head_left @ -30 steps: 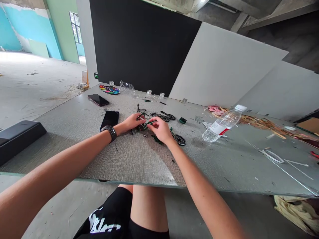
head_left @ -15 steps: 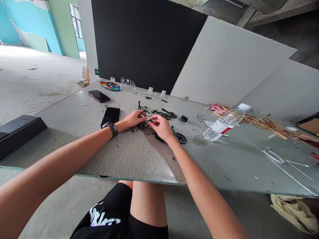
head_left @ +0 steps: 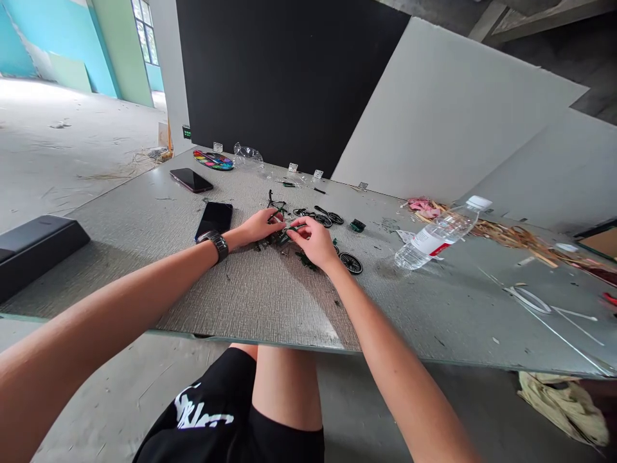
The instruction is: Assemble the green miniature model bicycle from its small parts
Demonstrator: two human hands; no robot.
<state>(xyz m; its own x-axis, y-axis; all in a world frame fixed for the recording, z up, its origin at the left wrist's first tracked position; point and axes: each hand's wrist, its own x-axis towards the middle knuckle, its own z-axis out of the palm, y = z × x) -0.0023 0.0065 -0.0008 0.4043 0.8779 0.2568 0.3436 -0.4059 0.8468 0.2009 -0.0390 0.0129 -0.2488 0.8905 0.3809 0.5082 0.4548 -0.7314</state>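
Small dark parts of a model bicycle lie about the middle of the table. Over them my left hand (head_left: 263,226) is closed, its fingertips pinching a small part I cannot make out. Close by on its right, my right hand (head_left: 312,241) pinches a small dark green piece (head_left: 294,229) between thumb and fingers. A dark frame-like part (head_left: 276,202) stands just beyond my left hand. Small spoked wheels (head_left: 322,220) lie past my right hand, and another wheel (head_left: 351,263) rests beside its wrist. Right of these sits a small dark green block (head_left: 357,226).
Two phones (head_left: 191,179) lie on the left, with a colourful paint palette (head_left: 213,160) behind. A water bottle (head_left: 436,236) leans at an angle on the right. A black case (head_left: 41,251) sits at the left edge. Upright panels (head_left: 289,83) stand along the back.
My hands stay over the same parts, with only slight finger shifts. The whole view has tilted a little.
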